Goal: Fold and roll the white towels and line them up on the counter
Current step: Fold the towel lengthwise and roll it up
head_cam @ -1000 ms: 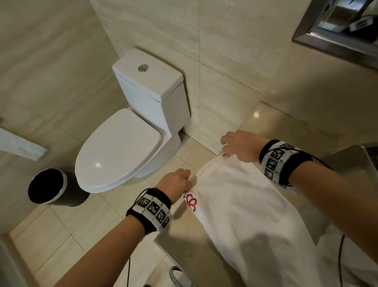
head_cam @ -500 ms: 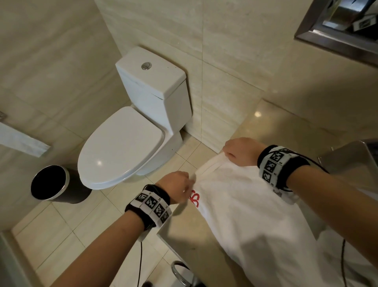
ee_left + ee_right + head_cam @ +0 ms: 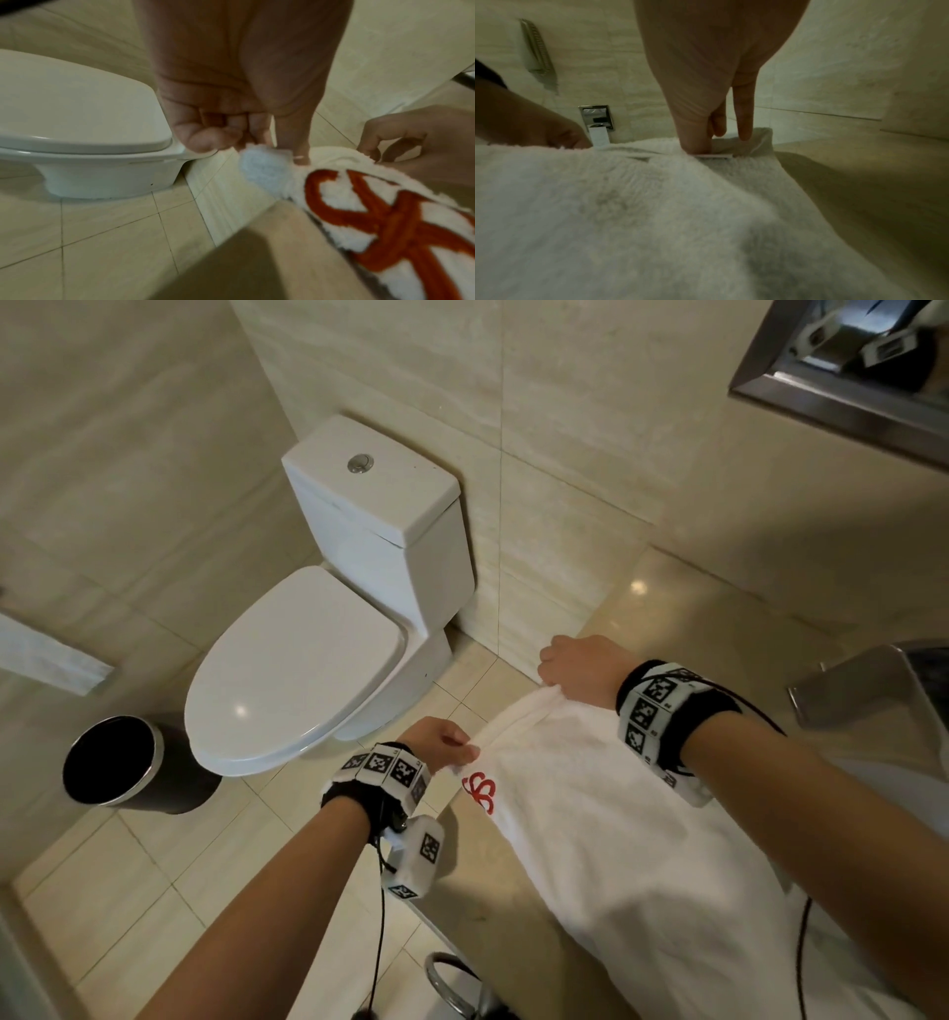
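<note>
A white towel with a red embroidered logo lies along the beige counter, its far end at the counter's left edge. My left hand pinches the towel's near corner between thumb and fingers. My right hand grips the far corner, thumb on top, fingers curled under the turned-up edge. The end between the two hands is bunched into a narrow fold.
A white toilet with its lid down stands left of the counter, a black bin beside it. A metal sink basin sits at the right. A mirror frame hangs above. A chrome ring shows under the counter's front edge.
Both hands have closed on the towel's end corners and drawn the edge back toward me, so it now curls up into a fold. The head view has shifted slightly.
</note>
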`<state>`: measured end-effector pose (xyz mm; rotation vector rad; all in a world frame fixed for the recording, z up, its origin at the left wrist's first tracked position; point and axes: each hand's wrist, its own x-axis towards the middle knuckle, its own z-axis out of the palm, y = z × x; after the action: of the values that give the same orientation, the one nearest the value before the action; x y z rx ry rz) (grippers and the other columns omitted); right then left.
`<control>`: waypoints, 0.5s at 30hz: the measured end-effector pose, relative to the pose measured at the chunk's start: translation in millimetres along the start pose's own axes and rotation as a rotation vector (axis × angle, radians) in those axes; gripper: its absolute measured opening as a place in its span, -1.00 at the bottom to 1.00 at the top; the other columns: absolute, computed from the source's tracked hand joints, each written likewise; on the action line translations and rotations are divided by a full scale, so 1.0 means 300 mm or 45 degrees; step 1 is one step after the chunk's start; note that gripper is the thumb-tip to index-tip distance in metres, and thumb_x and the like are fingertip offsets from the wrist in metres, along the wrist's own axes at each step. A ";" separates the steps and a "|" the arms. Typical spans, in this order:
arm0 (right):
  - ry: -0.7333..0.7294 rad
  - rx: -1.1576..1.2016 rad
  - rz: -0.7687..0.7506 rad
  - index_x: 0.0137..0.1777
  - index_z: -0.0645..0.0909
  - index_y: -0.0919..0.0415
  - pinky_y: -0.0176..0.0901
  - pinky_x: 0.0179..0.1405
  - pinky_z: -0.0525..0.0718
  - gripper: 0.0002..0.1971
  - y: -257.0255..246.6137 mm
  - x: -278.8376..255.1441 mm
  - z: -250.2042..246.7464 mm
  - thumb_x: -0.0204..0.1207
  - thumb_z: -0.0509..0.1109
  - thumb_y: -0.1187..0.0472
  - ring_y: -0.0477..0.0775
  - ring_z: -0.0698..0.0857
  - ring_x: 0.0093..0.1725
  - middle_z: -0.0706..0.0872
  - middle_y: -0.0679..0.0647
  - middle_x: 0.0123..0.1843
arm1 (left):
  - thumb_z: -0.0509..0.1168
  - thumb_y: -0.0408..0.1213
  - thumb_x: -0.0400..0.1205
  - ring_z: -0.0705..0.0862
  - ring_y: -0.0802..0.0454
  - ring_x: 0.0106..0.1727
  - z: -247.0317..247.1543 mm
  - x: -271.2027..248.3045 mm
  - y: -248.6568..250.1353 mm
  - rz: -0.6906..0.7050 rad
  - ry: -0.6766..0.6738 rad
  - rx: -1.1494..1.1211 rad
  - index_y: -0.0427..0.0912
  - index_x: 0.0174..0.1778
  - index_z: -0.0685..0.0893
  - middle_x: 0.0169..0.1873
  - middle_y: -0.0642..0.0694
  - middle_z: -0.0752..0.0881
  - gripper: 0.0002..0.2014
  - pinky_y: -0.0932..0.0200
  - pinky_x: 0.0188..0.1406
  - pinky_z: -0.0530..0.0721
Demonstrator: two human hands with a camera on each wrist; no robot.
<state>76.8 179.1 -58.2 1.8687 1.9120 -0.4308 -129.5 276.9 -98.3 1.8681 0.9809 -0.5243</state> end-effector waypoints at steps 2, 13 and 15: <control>0.013 -0.036 -0.015 0.25 0.48 0.25 -0.13 -0.22 0.42 -0.66 -0.013 -0.005 0.000 0.52 0.14 0.49 0.13 0.53 0.19 0.50 0.09 0.21 | 0.42 -0.18 0.50 0.63 0.15 -0.21 -0.001 0.000 -0.001 0.012 0.059 0.013 -0.08 -0.16 0.63 -0.33 0.11 0.67 -0.89 0.31 -0.14 0.56; -0.099 -0.351 -0.112 0.31 0.47 0.28 -0.09 -0.06 0.51 -0.69 -0.043 -0.059 -0.016 0.61 0.12 0.45 0.18 0.58 0.25 0.59 0.16 0.26 | 0.14 -0.32 0.68 0.63 -0.12 -0.03 0.084 -0.103 0.125 0.480 0.162 1.031 -0.29 0.09 0.54 -0.02 -0.18 0.59 -0.84 0.18 -0.12 0.61; -0.118 -0.379 -0.125 0.28 0.51 0.28 -0.07 -0.02 0.56 -0.71 -0.048 -0.075 -0.012 0.62 0.13 0.44 0.20 0.63 0.22 0.62 0.16 0.24 | 0.40 -0.23 0.53 0.68 -0.08 -0.23 0.122 -0.137 0.147 0.542 0.115 1.359 -0.33 0.06 0.65 -0.14 -0.20 0.67 -0.73 0.22 -0.42 0.61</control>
<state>62.1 160.9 -45.0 1.5444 1.8937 -0.2418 -116.6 217.0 -63.6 2.9620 0.2888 -0.7840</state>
